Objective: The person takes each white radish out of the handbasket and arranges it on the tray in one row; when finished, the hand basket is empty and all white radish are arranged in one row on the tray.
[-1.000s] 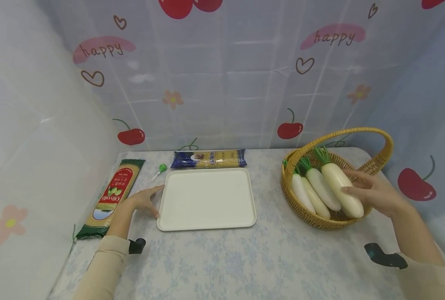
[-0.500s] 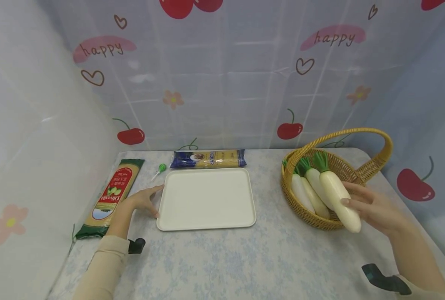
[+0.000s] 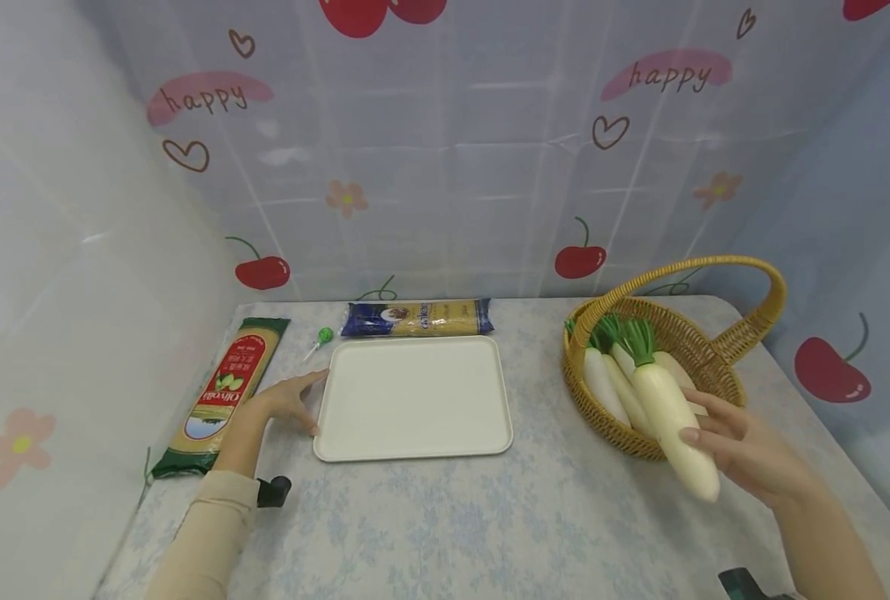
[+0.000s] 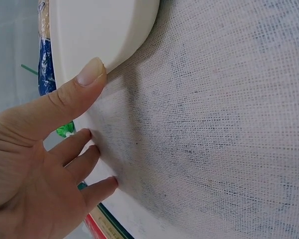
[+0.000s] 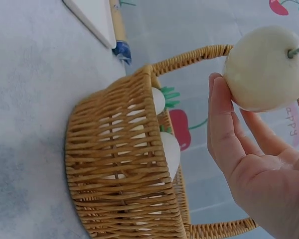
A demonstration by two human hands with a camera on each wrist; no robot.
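Observation:
My right hand (image 3: 752,450) holds a white daikon radish (image 3: 673,425) with green leaf stubs, between thumb and fingers. The radish hangs tilted over the front rim of a wicker basket (image 3: 703,354). In the right wrist view the held radish (image 5: 266,69) shows its rounded end, raised above the basket (image 5: 122,164). Several other daikon radishes (image 3: 602,383) lie inside, partly hidden by the held one. On the left, my left hand (image 3: 287,402) rests at the left edge of a white rectangular tray (image 3: 415,400). Its thumb (image 4: 89,72) touches the tray's corner, fingers loosely spread.
A blue and gold packet (image 3: 418,318) lies behind the tray. A green lollipop (image 3: 325,335) is near the tray's back left corner. Beside the left forearm lies a red, gold and green packet (image 3: 223,392). The basket's arched handle (image 3: 703,262) rises over the radishes.
My right hand has lifted the daikon radish out of the basket and drawn it toward the front. The left hand stays at the tray's edge.

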